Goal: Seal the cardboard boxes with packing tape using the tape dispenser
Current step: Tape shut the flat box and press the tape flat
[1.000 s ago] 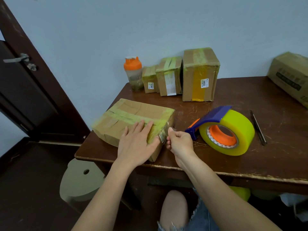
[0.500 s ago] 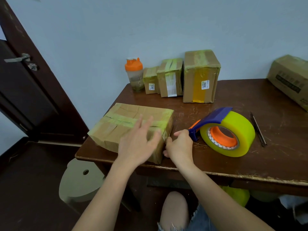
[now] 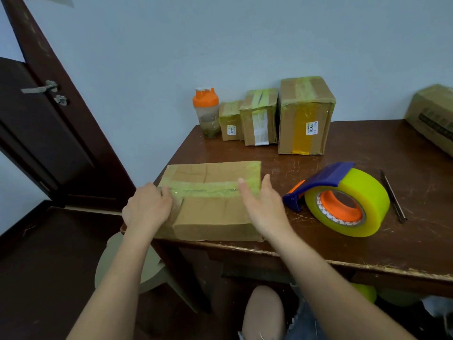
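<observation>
A flat cardboard box (image 3: 215, 212) lies at the table's near left corner, with a strip of yellowish tape across its top. My left hand (image 3: 147, 209) rests on the box's left end, fingers curled over the taped edge. My right hand (image 3: 264, 207) is at the box's right end with its fingers straight, holding nothing. The tape dispenser (image 3: 340, 200), a blue handle on a big yellow roll with an orange core, lies on the table just right of my right hand.
Three taped boxes (image 3: 304, 116) and an orange-lidded shaker bottle (image 3: 206, 112) line the wall at the back. A larger carton (image 3: 434, 116) sits far right. A dark pen (image 3: 393, 196) lies right of the dispenser. The brown table (image 3: 367, 148) stands beside a dark door (image 3: 36, 133).
The box has turned so its long side faces me. My left hand moved from the box's top to its left end. My right hand let go of the corner and opened.
</observation>
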### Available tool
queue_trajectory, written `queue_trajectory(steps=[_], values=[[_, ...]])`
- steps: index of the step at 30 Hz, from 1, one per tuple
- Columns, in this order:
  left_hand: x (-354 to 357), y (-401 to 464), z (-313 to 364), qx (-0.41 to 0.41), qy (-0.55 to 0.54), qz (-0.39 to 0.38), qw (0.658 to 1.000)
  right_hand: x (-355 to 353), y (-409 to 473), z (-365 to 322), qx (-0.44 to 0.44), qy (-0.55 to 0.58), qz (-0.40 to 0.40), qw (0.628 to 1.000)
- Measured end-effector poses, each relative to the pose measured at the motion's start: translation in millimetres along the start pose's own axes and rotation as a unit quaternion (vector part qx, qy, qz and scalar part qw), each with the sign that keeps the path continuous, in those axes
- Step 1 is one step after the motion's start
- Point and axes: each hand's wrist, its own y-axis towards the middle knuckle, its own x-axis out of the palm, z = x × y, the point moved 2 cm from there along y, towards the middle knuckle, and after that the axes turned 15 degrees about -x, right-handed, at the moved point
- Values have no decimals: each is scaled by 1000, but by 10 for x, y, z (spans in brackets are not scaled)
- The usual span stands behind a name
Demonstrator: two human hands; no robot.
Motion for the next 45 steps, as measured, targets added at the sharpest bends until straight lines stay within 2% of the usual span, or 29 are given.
queue_trajectory(steps=[2,5,9,13,15,18,24,29,36,41,45], values=[[-43,4,-15,-18,9,-16,1000,-136,183,-67,31,-52,-41,997],[-99,30,86,-27,0,-32,999,-160,385,-232,30,-157,-100,982],[57,34,321,-64,-21,-118,991,107,519,-297,84,-251,-104,959],[281,-75,334,-58,48,-81,994,331,429,-235,59,-378,-97,919],[297,-48,338,-59,57,-73,994,339,441,-228,52,-404,-89,909],[305,10,357,-68,70,-71,993,343,483,-238,56,-411,-94,905],[312,47,308,-44,46,-4,998,317,516,-154,28,-401,-40,915],[324,-6,302,-79,33,-33,996,382,539,-237,102,-377,-58,919],[280,18,297,-72,77,-45,993,404,635,-192,74,-436,-74,894],[275,179,218,-57,43,-43,997,215,757,-99,70,-362,-55,928],[237,304,136,-44,-9,-78,996,42,798,28,9,-312,-72,947]])
